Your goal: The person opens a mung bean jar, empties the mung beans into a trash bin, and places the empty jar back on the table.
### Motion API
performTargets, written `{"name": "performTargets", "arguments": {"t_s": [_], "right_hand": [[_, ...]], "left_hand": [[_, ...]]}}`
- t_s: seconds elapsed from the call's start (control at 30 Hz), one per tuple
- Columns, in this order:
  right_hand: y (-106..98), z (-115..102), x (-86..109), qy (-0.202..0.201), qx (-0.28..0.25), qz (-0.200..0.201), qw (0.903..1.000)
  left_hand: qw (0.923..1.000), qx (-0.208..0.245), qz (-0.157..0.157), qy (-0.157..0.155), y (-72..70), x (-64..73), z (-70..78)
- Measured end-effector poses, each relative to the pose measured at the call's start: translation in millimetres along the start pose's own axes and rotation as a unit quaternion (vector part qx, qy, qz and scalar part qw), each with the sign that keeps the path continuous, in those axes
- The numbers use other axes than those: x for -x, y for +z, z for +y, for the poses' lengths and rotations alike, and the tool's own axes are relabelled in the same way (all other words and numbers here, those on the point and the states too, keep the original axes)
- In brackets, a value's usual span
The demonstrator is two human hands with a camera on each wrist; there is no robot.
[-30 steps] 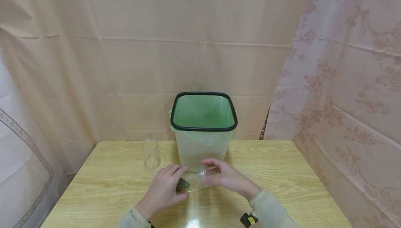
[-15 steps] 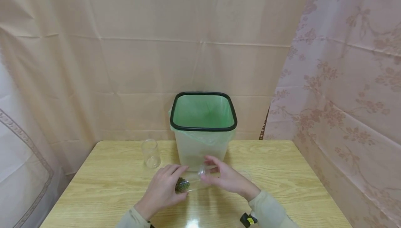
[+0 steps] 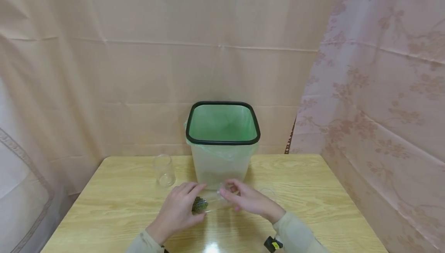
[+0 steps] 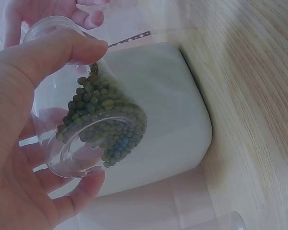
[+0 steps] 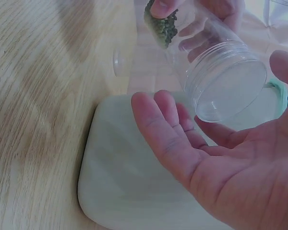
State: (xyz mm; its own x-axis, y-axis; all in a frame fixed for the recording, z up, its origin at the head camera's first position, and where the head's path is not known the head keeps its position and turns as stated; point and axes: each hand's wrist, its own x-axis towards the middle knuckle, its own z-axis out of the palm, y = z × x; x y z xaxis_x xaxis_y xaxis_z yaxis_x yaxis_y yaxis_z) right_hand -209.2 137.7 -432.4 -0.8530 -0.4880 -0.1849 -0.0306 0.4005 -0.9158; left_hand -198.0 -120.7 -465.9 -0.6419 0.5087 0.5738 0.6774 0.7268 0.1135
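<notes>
My left hand (image 3: pixel 180 206) grips a clear plastic jar (image 4: pixel 62 120) lying on a slant, its ridged mouth end toward my right hand. Dark green beans (image 4: pixel 103 108), like mung beans, are heaped toward the jar's bottom end. In the right wrist view that mouth end (image 5: pixel 228 88) lies between the thumb and fingers of my right hand (image 5: pixel 230 167). Those fingers are loosely bent, with a gap showing between them and the jar. In the head view my right hand (image 3: pixel 248 199) overlaps the mouth end and partly hides it.
A bin (image 3: pixel 222 164) with a black rim and green liner stands on the wooden table (image 3: pixel 306 206), just beyond my hands. To its left stands another clear jar (image 3: pixel 165 171). A faint clear round item (image 3: pixel 267 193) lies right of the bin, partly behind my right hand.
At the jar's mouth, the fingers of my right hand have shifted from spread to more bent. The left hand keeps its grip. The whole head view has moved slightly.
</notes>
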Motion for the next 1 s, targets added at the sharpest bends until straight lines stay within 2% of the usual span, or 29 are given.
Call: {"name": "performTargets", "arguments": {"t_s": [0.2, 0.7, 1.0], "right_hand": [[0.0, 1.1, 1.8, -0.002, 0.002, -0.003, 1.0000], [-4.1, 3.6, -3.7, -0.035, -0.011, -0.017, 0.9992], [-6.4, 3.2, -2.9, -0.042, 0.007, -0.018, 0.9989]], "left_hand": [[0.9998, 0.002, -0.018, -0.005, 0.7, -0.7, 2.1], [0.9999, 0.000, -0.013, -0.007, -0.6, 0.5, 0.6], [0.9996, 0.005, -0.023, -0.013, -2.3, 0.8, 1.4]]}}
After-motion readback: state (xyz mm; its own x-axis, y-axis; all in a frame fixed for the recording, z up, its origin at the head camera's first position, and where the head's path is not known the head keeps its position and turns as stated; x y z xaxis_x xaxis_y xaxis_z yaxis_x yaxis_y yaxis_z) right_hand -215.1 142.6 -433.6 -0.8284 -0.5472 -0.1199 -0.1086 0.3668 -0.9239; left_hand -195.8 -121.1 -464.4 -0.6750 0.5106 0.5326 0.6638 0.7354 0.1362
